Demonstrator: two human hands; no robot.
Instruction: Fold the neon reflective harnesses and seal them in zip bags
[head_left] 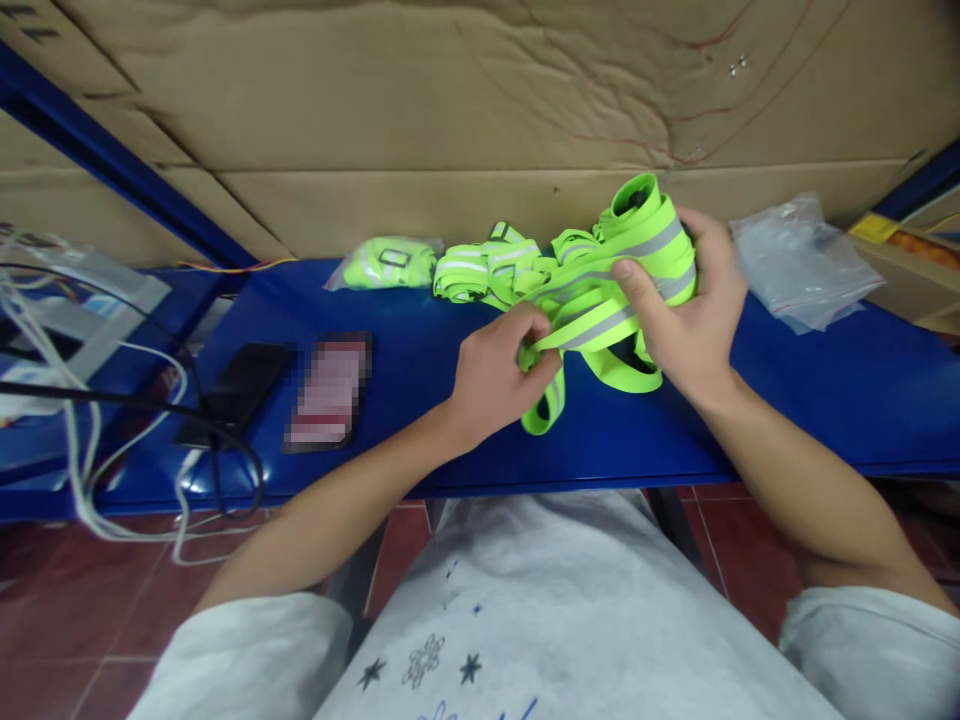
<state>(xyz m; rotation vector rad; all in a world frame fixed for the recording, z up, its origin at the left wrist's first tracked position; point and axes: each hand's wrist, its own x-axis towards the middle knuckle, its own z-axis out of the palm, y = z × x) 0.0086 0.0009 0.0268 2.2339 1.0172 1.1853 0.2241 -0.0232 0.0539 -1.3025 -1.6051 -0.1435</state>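
My right hand (694,300) has its grip around the rolled neon-green reflective strap (652,240), above the bench (420,400), near the cardboard wall (390,110). My left hand's (501,375) grip is narrow, pinching a loose length of that strap. To the left lies the bagged strap (390,262); to the right, clear plastic bags (802,262).

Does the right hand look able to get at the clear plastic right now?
Probably, once the right hand lets go of the green roll: the clear plastic lies close beside that hand, nothing in between.
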